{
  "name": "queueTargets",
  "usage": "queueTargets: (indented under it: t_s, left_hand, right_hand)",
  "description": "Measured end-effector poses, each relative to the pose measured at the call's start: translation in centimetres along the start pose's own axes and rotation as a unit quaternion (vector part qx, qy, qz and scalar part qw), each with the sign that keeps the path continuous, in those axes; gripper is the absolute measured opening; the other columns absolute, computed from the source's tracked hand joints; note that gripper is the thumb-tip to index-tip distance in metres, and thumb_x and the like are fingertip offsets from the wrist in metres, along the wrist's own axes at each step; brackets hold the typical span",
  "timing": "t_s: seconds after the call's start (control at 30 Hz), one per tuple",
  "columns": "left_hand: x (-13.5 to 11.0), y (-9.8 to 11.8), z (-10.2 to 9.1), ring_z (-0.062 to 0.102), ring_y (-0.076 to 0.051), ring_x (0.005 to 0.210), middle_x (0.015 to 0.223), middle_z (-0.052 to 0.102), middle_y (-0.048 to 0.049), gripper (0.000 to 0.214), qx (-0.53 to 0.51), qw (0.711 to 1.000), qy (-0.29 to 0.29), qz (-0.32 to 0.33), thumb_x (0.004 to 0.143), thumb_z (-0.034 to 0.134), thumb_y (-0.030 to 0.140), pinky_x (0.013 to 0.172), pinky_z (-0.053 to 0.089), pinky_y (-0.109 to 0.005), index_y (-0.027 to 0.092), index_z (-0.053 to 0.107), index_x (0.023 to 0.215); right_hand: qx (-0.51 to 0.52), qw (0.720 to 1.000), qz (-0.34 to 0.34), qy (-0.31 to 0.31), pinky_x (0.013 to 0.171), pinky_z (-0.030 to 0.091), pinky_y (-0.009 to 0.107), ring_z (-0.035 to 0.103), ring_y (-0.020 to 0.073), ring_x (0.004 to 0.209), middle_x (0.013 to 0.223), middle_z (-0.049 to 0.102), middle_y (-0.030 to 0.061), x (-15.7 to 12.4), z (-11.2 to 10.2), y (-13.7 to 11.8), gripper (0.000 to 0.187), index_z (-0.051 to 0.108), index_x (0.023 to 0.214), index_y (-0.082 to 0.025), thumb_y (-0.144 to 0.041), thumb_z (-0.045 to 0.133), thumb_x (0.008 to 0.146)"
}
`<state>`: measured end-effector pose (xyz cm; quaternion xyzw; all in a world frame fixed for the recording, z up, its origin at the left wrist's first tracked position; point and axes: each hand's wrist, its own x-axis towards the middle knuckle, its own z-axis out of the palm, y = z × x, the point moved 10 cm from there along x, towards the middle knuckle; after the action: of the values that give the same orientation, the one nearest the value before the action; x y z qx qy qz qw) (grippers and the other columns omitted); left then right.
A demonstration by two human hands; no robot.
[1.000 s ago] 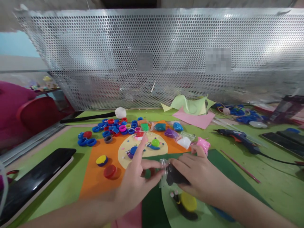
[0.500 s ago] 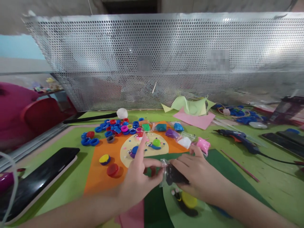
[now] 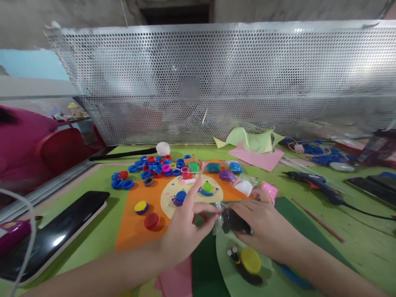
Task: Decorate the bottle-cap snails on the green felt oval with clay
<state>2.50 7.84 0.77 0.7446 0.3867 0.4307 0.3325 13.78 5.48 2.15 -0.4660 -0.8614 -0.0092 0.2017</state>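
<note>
left hand (image 3: 185,229) + right hand (image 3: 262,225) pinch black clay bag (image 3: 232,221) | bottle caps (image 3: 148,169) behind | glue gun (image 3: 315,184) right

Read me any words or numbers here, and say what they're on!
Nothing here can be read.
Grey patch on the mesh screen: blurred out.
Dark box at the right edge: too blurred.
Clear bag held by left hand and right hand: no print visible.

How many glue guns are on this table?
1. The blue glue gun lies on the green table, to the right of the right hand; clutter beyond may hide more.
</note>
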Motion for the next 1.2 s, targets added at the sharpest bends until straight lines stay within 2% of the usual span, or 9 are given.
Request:
queueTargets:
  t_s: [0.23,0.37,0.53,0.67,0.73,0.83,0.9,1.07,1.2]
  left_hand:
    - [0.0,0.5,-0.1,0.058,-0.010,0.060,0.079,0.069,0.0061,0.074,-0.019,0.999,0.008,0.024,0.077,0.058,0.011,0.056,0.048,-0.020,0.029,0.019,0.137]
    - [-0.3,0.3,0.3,0.059,-0.011,0.060,0.078,0.069,0.0073,0.077,0.011,0.999,-0.007,0.032,0.075,0.058,0.009,0.060,0.050,-0.023,0.033,0.017,0.137]
    - [-0.4,1.2,0.5,0.059,-0.010,0.060,0.077,0.068,0.0072,0.077,0.018,0.996,-0.016,0.082,0.076,0.055,0.007,0.061,0.049,-0.023,0.034,0.018,0.137]
    - [0.7,0.3,-1.7,0.057,-0.010,0.055,0.078,0.064,0.0043,0.071,-0.092,0.993,0.078,0.008,0.079,0.059,0.016,0.047,0.044,-0.019,0.030,0.018,0.136]
    - [1.1,-0.4,-2.2,0.054,-0.008,0.051,0.084,0.062,0.0024,0.070,-0.145,0.984,0.103,-0.030,0.080,0.059,0.021,0.045,0.044,-0.020,0.030,0.018,0.136]
    - [1.5,-1.2,-1.9,0.055,-0.007,0.048,0.091,0.061,-0.0003,0.064,-0.175,0.978,0.092,-0.061,0.082,0.057,0.026,0.045,0.046,-0.021,0.029,0.022,0.135]
    - [1.5,-1.6,-1.4,0.054,-0.007,0.045,0.088,0.061,-0.0002,0.059,-0.189,0.976,0.076,-0.075,0.084,0.055,0.027,0.044,0.046,-0.022,0.028,0.023,0.134]
    - [1.2,-1.9,-0.3,0.053,-0.007,0.048,0.083,0.063,0.0006,0.061,-0.232,0.970,0.038,-0.068,0.081,0.059,0.024,0.046,0.047,-0.022,0.026,0.025,0.132]
    - [1.1,-2.1,0.1,0.055,-0.007,0.050,0.084,0.065,0.0001,0.051,-0.213,0.974,0.021,-0.078,0.080,0.062,0.021,0.048,0.045,-0.021,0.025,0.034,0.122]
  right_hand:
    - [-0.002,1.000,-0.014,0.008,0.081,0.030,0.041,0.060,0.0191,0.070,0.075,0.067,0.0037,0.0,-0.5,-0.8,0.015,0.059,0.086,-0.018,-0.016,0.054,0.072]
    - [-0.022,0.999,-0.021,0.014,0.079,0.032,0.040,0.060,0.0183,0.067,0.071,0.065,0.0021,-0.2,-0.3,-0.9,0.015,0.059,0.084,-0.018,-0.016,0.054,0.071]
    - [-0.022,0.999,-0.033,0.028,0.076,0.032,0.037,0.060,0.0176,0.065,0.071,0.066,0.0019,-0.3,-0.3,-1.3,0.018,0.060,0.087,-0.017,-0.019,0.057,0.070]
    - [-0.028,0.996,-0.010,0.084,0.080,0.030,0.039,0.061,0.0187,0.069,0.076,0.068,0.0031,-0.3,-2.1,-0.6,0.020,0.059,0.089,-0.018,-0.018,0.055,0.070]
    - [-0.045,0.995,0.013,0.093,0.081,0.029,0.042,0.061,0.0200,0.069,0.076,0.068,0.0035,-0.2,-2.6,0.2,0.020,0.059,0.090,-0.019,-0.020,0.055,0.071]
    - [-0.053,0.995,0.049,0.068,0.079,0.031,0.042,0.062,0.0215,0.071,0.079,0.069,0.0046,0.1,-2.3,1.6,0.019,0.059,0.090,-0.019,-0.021,0.055,0.071]
    - [-0.054,0.995,0.064,0.050,0.080,0.031,0.043,0.063,0.0223,0.074,0.080,0.070,0.0048,0.1,-1.9,2.2,0.020,0.058,0.091,-0.019,-0.021,0.055,0.072]
    - [-0.072,0.994,0.073,0.033,0.084,0.030,0.046,0.063,0.0227,0.075,0.079,0.069,0.0037,0.0,-1.0,2.6,0.018,0.059,0.090,-0.019,-0.021,0.055,0.073]
    - [-0.085,0.993,0.081,0.019,0.082,0.031,0.047,0.063,0.0227,0.072,0.075,0.067,0.0029,0.1,-0.5,3.1,0.018,0.060,0.091,-0.020,-0.022,0.052,0.074]
